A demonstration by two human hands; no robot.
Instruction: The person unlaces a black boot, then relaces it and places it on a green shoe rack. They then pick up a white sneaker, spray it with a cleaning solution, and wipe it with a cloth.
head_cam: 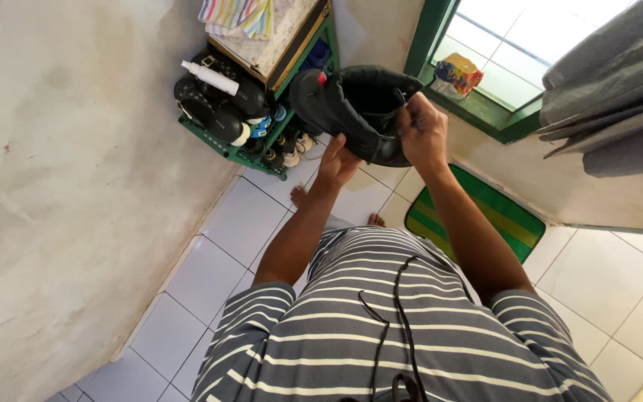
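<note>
1. A black boot (362, 104) of matte, soft-looking material is held up in the air in front of the person, above the white tiled floor (225, 223) and near a green shoe rack (236, 152).
2. The boot's wide round opening faces the camera; its inside is dark and hard to make out. A small red tab shows at its left edge.
3. The left hand (338, 160) supports the boot from below, fingers curled against its underside; how tightly it grips cannot be told.
4. The right hand (422, 134) is closed on the boot's rim at the right side, pinching the edge.
5. A thin black lace (400, 313) hangs down over the person's grey-and-white striped shirt (351, 335); its lower end is cut off by the frame.
6. The rack holds dark shoes and a white spray bottle (210, 77), with striped cloth on top; the lower shelves are crowded and hard to read.
7. A green striped mat (496, 212) lies on the floor by the green-framed window (478, 119). Grey fabric (612, 82) hangs at the right, partly cut off.
</note>
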